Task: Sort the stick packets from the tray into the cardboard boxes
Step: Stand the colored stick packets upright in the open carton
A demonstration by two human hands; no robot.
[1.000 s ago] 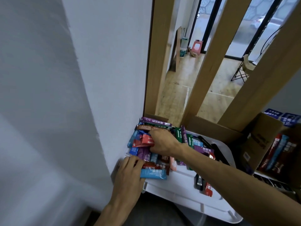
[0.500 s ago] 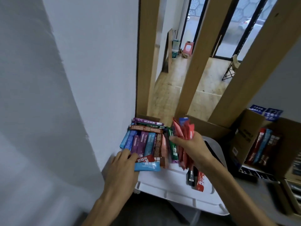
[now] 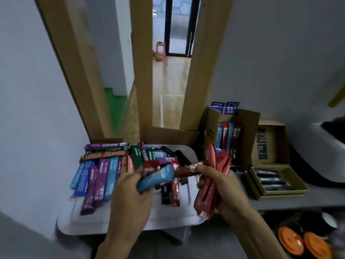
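White tray (image 3: 115, 219) sits by wooden posts (image 3: 141, 71), boxes (image 3: 248, 131) right of my grip. Since before, my left hand (image 3: 128, 195) lifted, clutching a blue packet (image 3: 158, 177); my right hand (image 3: 224, 187) grips red packets (image 3: 216, 165) beside it.

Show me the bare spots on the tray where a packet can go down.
Bare: the tray's near strip, between the purple packets and the front rim, and the patch beside the dark red packet. Crowded: its far and left parts.
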